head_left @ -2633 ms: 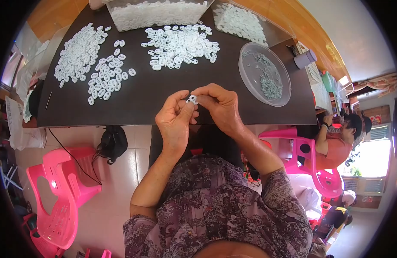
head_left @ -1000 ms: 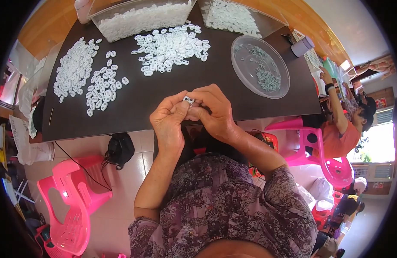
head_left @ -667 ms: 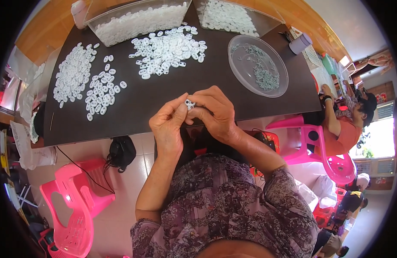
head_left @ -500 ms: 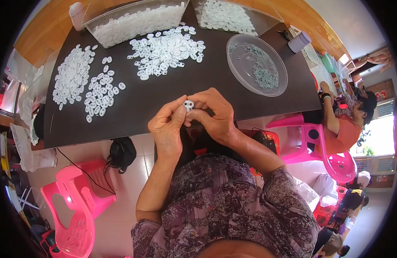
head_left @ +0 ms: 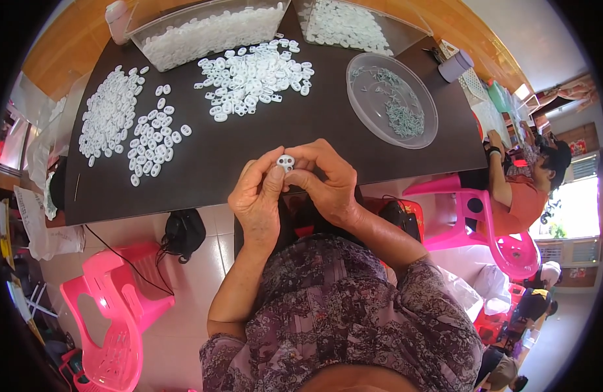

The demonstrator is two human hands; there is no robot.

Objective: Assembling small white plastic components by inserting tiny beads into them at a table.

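Note:
Between my two hands, just over the table's near edge, is a small white plastic piece (head_left: 285, 160) with dark round holes. My left hand (head_left: 255, 199) pinches its left side, with the thumb against the lower face. From the other side, the thumb and fingers of my right hand (head_left: 329, 181) close on it too; the fingertips hide its lower part. White oval pieces with two holes lie in a large pile (head_left: 255, 80) beyond my hands, a flat pile (head_left: 109, 112) at far left, and a smaller loose group (head_left: 152, 145) nearer me.
A round clear plastic dish (head_left: 361, 124) holds small grey-green slender parts (head_left: 404, 121). Two clear bins (head_left: 206, 23) of white pieces stand at the dark table's (head_left: 203, 170) back. Pink chairs (head_left: 121, 320) stand either side. A person in an orange top (head_left: 527, 202) sits at right.
The white piece has tilted slightly in my fingers, so its holes face up more plainly. Both hands keep their pinch, and the piles look the same.

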